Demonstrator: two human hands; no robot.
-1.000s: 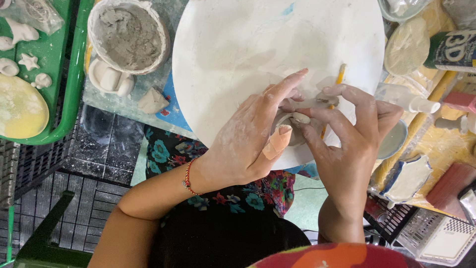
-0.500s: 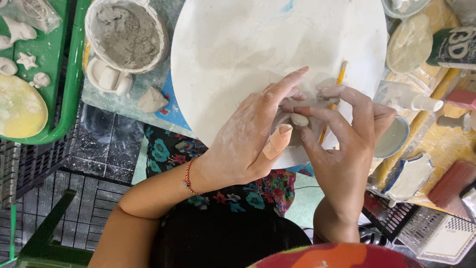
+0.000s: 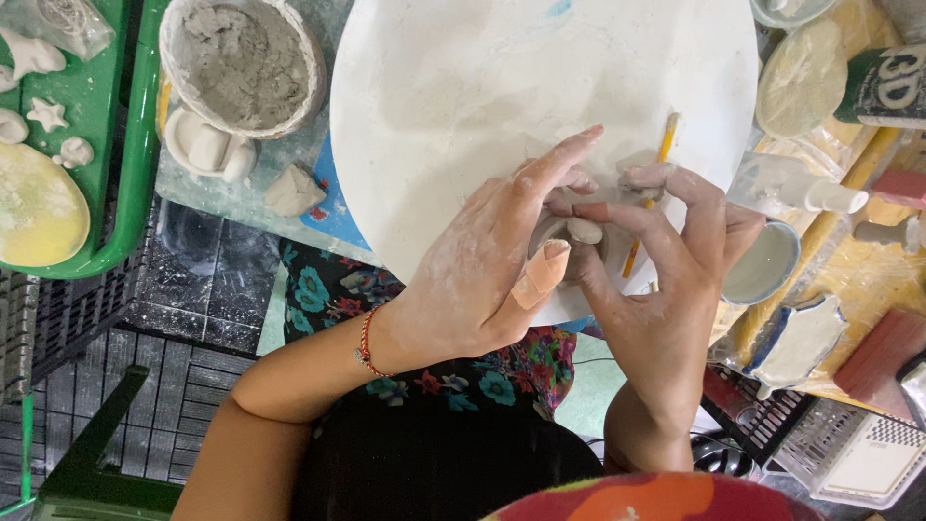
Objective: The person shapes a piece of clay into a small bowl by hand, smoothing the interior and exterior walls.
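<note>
Two clay-dusted hands, left hand (image 3: 482,275) then right hand (image 3: 666,299), pinch a small clay lump (image 3: 582,232) at the white round board's (image 3: 463,87) near edge, grip closed around it and mostly hiding it, with bare board open beyond.

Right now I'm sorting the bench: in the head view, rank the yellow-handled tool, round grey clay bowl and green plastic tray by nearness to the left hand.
1. Yellow-handled tool, just right of the left hand.
2. Round grey clay bowl, upper left.
3. Green plastic tray, far left.
</note>
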